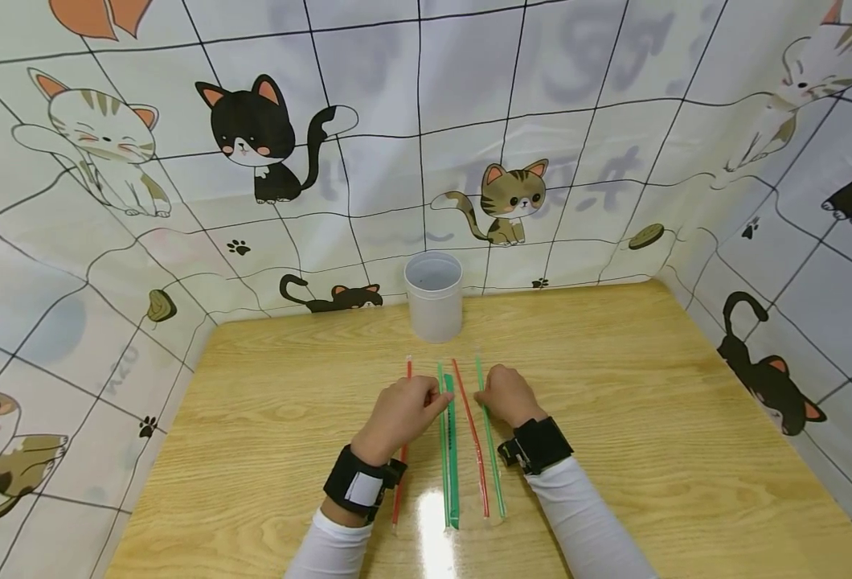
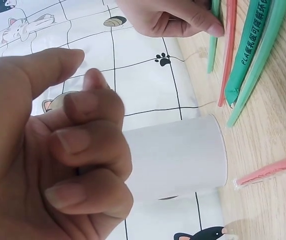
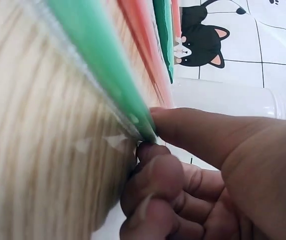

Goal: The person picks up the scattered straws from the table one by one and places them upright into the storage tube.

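Note:
My right hand (image 1: 510, 396) pinches the upper part of the rightmost green straw (image 1: 494, 474) between thumb and index finger; the right wrist view shows this straw (image 3: 103, 60) in a clear wrapper. My left hand (image 1: 402, 412) hovers over the straws on the left, fingers loosely curled and thumb apart, holding nothing. Between the hands lie a red straw (image 1: 480, 462), a wide green straw (image 1: 452, 490) with dark print, and a thin green straw (image 1: 445, 474) close beside it. Another red straw (image 1: 397, 503) runs partly hidden under the left hand and wrist.
A whitish plastic cup (image 1: 436, 315) stands upright at the back of the wooden table (image 1: 650, 418), beyond the straws. Behind it and along both sides hangs a white cloth (image 1: 390, 177) with a grid and cartoon cats.

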The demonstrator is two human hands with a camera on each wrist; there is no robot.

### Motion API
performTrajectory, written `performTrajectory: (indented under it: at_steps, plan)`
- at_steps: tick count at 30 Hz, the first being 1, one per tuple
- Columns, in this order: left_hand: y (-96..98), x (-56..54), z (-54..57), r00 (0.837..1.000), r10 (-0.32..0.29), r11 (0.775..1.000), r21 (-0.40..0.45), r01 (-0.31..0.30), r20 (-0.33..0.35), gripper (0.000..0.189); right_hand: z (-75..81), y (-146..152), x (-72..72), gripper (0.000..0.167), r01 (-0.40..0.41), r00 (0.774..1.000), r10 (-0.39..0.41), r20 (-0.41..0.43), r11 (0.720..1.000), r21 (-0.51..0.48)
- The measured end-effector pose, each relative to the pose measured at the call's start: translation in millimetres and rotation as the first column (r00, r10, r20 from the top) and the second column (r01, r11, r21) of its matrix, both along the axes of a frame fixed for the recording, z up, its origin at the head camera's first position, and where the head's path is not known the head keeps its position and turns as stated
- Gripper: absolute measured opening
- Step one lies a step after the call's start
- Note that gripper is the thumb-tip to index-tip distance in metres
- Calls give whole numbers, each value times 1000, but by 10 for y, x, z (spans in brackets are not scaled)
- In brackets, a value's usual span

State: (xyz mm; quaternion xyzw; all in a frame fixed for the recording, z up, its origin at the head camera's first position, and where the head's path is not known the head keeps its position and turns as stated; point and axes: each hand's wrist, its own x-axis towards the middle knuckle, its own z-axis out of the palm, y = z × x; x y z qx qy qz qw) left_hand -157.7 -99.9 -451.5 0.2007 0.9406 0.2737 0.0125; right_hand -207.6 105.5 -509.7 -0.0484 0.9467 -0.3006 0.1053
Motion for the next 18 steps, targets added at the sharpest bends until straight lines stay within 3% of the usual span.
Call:
performTrajectory:
  at_steps: [9,14,18]
  plan:
    - [32,6,-6,1000,-8,1000,1,8,19,40,86,54,14,43,-21,999,20,-34,999,-40]
    - [34,9,-11,1000,-13,1000,-3,13,28,35,281,111,71,50,-27,997,18,-72,993,-116]
    - [36,6,-5,999,-13,1000,-4,13,32,31,479,146,127,39,-14,991,-11,-131,983,-186]
